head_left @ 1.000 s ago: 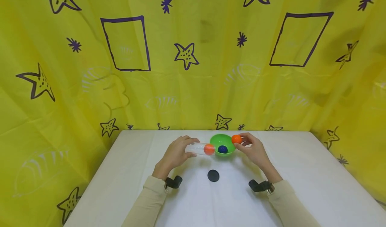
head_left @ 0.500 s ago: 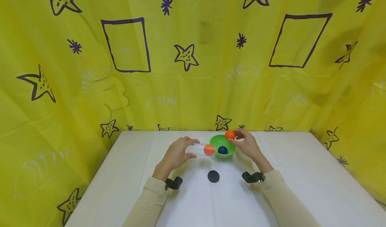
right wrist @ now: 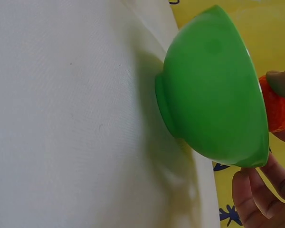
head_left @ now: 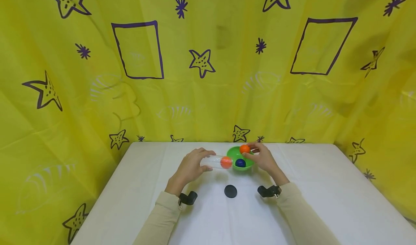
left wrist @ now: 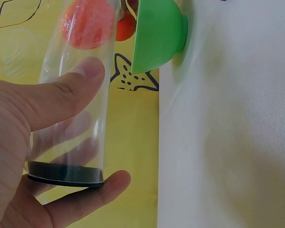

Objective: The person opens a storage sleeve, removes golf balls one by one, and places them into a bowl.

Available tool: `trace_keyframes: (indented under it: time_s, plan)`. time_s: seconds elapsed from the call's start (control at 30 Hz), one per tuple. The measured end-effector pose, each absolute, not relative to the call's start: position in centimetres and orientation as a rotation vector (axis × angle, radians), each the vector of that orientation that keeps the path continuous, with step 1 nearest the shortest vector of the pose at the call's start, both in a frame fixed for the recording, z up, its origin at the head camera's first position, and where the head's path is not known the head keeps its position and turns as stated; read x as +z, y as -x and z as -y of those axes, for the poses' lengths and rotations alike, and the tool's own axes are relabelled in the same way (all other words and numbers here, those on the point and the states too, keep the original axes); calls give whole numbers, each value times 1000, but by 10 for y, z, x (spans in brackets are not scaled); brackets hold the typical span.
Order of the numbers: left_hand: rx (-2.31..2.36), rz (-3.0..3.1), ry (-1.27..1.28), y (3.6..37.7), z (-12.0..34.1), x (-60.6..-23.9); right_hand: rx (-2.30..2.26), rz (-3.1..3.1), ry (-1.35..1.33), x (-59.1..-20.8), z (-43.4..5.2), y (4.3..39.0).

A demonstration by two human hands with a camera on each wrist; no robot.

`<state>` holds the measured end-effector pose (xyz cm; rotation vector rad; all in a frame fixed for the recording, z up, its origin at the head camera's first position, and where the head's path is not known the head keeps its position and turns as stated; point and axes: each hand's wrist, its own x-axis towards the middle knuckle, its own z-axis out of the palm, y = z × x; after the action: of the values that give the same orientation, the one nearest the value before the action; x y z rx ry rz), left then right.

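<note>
The left hand (head_left: 192, 165) is gripping a clear, black-based tube (head_left: 211, 162) roughly level, an orange ball (head_left: 226, 162) sitting inside its bowl-side end. The right hand (head_left: 264, 158) is pinching a dimpled orange golf ball (head_left: 245, 149) at an upright green bowl's (right wrist: 209, 85) mouth; a dark blue ball (head_left: 240, 163) is lying inside.

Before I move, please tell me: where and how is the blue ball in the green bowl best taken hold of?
Pinching the blue ball by opposite sides of its upper part, coming from above, looks best. It is round and sits inside the green bowl, whose wall surrounds it, while the open top leaves that upper part exposed.
</note>
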<state>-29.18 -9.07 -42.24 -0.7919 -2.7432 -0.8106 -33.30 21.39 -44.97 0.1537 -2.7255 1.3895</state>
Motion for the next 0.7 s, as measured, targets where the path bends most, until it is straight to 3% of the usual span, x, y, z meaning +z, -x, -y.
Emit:
trace_keyframes:
  time_s: [0.7]
  plan:
    - [-815,2752,786,292,90,-422,1385,2781,-116,-461,-213,339]
